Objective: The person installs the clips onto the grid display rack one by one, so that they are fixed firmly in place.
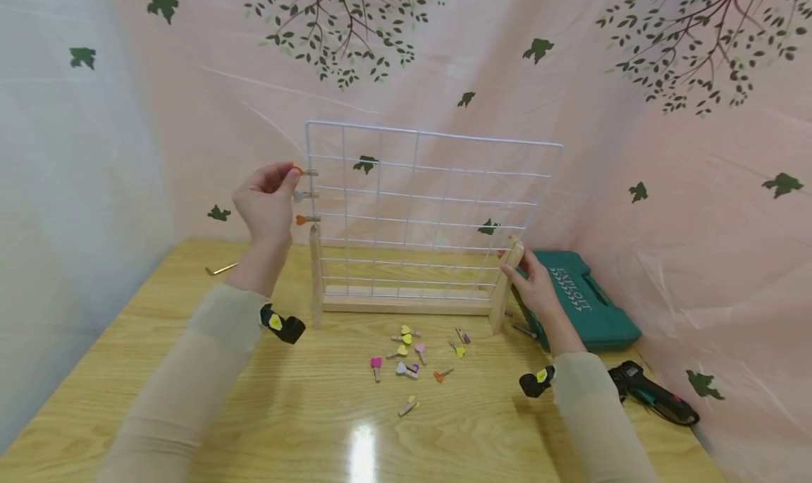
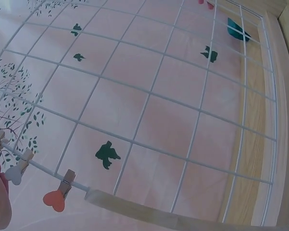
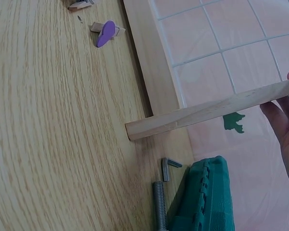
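Observation:
A white wire grid [image 1: 415, 187] stands upright in a wooden frame [image 1: 406, 304] on the table. On its left edge sit an orange heart clothespin [image 1: 304, 220] and, above it, a white heart clothespin [image 1: 301, 196]. Higher up, my left hand [image 1: 263, 201] pinches another orange clothespin [image 1: 306, 172] at that same edge wire. In the left wrist view the lower orange heart [image 2: 54, 200] and the white heart [image 2: 13, 174] hang outward from the wire. My right hand [image 1: 536, 282] grips the top of the right wooden post [image 3: 211, 109].
Several small heart clothespins [image 1: 402, 368] lie scattered before the frame. A green tool case [image 1: 590, 307] stands behind the right arm, with a black-handled tool [image 1: 660, 396] beside it. One brass hex key [image 1: 222, 268] lies at the back left. Metal rods [image 3: 159, 204] lie near the case.

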### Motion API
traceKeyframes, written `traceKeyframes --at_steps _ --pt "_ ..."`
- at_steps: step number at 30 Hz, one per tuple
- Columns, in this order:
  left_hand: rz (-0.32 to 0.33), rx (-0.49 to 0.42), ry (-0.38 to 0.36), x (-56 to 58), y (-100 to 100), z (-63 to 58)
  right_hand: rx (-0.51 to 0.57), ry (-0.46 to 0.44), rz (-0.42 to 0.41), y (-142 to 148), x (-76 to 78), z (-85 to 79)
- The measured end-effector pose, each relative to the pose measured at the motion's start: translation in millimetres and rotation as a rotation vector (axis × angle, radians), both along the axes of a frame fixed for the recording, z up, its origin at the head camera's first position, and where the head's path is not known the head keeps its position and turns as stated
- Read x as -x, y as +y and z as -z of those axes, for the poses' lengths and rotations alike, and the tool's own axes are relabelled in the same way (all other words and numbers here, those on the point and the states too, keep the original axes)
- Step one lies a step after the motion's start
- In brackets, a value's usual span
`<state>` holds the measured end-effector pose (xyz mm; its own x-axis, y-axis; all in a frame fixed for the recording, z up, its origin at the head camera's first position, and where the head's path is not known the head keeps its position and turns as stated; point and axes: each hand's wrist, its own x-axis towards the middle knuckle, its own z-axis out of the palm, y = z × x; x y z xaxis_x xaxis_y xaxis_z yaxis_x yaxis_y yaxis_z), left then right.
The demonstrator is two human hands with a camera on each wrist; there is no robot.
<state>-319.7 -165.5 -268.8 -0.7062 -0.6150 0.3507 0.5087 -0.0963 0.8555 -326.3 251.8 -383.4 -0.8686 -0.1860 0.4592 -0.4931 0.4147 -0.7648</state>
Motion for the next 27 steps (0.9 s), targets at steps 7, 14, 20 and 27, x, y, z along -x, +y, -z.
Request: traceKeyframes --at_steps 7,14,20,27 --pt "0.067 0.081 -0.034 -13.4 -4 0.9 0.004 0.009 -0.008 0 0.6 0.7" --pt "0.004 0.349 -0.016 -38.4 -5 18.1 0.001 0.009 -0.001 1 1.0 1.8" --pt "0.135 0.651 -0.087 -57.5 4 59.4 0.006 -0.001 -0.005 1 1.5 0.7" --pt "0.352 0.906 -0.244 -68.2 24 121.5 0.012 -0.008 -0.009 0 1.3 -0.8"
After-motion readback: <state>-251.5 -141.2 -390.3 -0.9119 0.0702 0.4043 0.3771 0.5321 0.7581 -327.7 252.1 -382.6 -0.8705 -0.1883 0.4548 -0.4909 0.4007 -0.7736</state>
